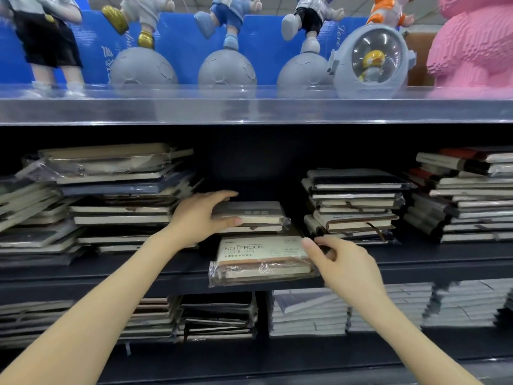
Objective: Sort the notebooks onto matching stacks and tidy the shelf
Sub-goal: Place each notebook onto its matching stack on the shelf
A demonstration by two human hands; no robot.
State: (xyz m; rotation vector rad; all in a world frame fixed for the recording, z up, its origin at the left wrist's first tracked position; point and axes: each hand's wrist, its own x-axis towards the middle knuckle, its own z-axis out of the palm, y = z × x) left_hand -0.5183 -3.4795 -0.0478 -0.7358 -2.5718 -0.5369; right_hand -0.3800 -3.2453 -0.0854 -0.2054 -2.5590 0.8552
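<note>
Left hand (204, 218) grips middle stack (249, 216), far on shelf (166, 269). Right hand (344, 262) pinches wrapped notebook (258, 257) at near edge. I should lift level, then square edges on its match.

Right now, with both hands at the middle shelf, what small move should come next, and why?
Probably lift the wrapped notebook off the shelf and onto a matching pile. It lies alone, jutting past the front edge. The right hand has a grip on its right corner, while the left hand holds the short stack behind it, seemingly ready to receive it.
</note>
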